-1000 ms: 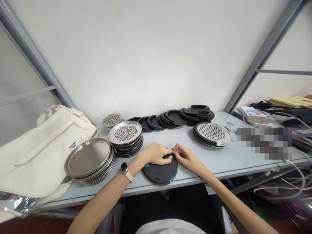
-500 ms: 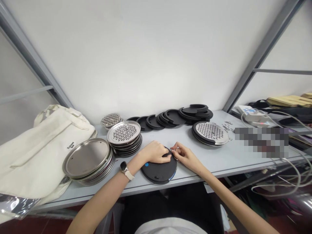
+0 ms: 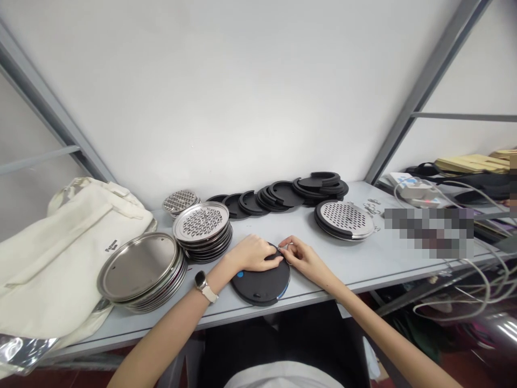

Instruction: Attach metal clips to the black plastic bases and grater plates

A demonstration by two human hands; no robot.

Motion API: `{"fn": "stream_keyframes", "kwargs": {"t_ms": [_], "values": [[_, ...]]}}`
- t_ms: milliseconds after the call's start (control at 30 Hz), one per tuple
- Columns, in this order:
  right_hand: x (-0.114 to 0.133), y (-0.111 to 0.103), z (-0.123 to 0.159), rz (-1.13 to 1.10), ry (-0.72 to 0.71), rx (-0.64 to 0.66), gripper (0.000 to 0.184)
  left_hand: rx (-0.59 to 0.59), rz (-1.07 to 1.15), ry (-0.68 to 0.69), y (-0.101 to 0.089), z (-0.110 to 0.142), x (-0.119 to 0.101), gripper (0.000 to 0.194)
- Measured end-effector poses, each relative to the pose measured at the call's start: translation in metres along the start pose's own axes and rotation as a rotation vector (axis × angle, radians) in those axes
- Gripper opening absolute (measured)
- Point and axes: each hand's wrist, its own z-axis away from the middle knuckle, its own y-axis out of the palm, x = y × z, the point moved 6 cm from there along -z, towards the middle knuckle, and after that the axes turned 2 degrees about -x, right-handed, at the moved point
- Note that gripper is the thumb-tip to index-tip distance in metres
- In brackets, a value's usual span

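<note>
A black round disc (image 3: 260,284) with a blue spot lies flat near the table's front edge. My left hand (image 3: 253,253) rests on its far rim, fingers curled down, pressing it. My right hand (image 3: 301,258) is at the disc's upper right rim, thumb and fingers pinched on a small metal piece (image 3: 285,247) at the edge. A watch sits on my left wrist.
A stack of plain steel plates (image 3: 139,269) and a stack of perforated steel discs (image 3: 201,223) stand left. Black rings (image 3: 283,195) line the back. Another perforated disc (image 3: 344,218) lies right, small metal clips (image 3: 370,206) beyond it. A cream bag (image 3: 60,248) and cables (image 3: 476,258) flank the table.
Both hands stay on the disc's far rim; the right fingers shift slightly at the metal piece. The view has drifted a little to the right.
</note>
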Motion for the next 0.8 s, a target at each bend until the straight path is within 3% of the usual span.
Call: {"fn": "stream_keyframes", "kwargs": {"t_ms": [800], "values": [[0.013,0.005,0.002,0.300,-0.116,0.063,0.029,-0.002,0.021,0.005,-0.002,0.002,-0.003,0.035]]}}
